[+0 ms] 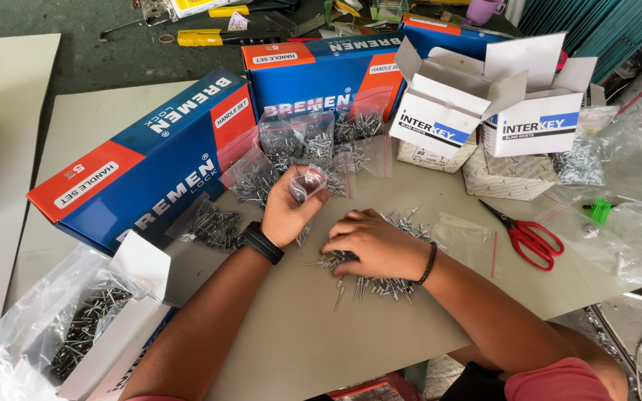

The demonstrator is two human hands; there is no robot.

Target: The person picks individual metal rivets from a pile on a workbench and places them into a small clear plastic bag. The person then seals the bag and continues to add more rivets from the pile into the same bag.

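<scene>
My left hand (288, 210) holds a small clear zip bag (307, 183) upright above the grey table (276, 334); a black watch sits on that wrist. My right hand (369, 241), with a dark bracelet on the wrist, lies palm down on a loose pile of silver rivets (377, 284), fingers curled over some of them. Several filled small bags of rivets (313, 145) lie heaped just beyond my left hand. An empty zip bag (464, 239) lies flat to the right of the pile.
Long blue and orange boxes (143, 160) stand at left and back. Opened white cartons (447, 111) sit at back right, red scissors (530, 238) to the right. A bag-lined white box of rivets (87, 327) is at front left. Clear plastic bags (633, 223) cover the right edge.
</scene>
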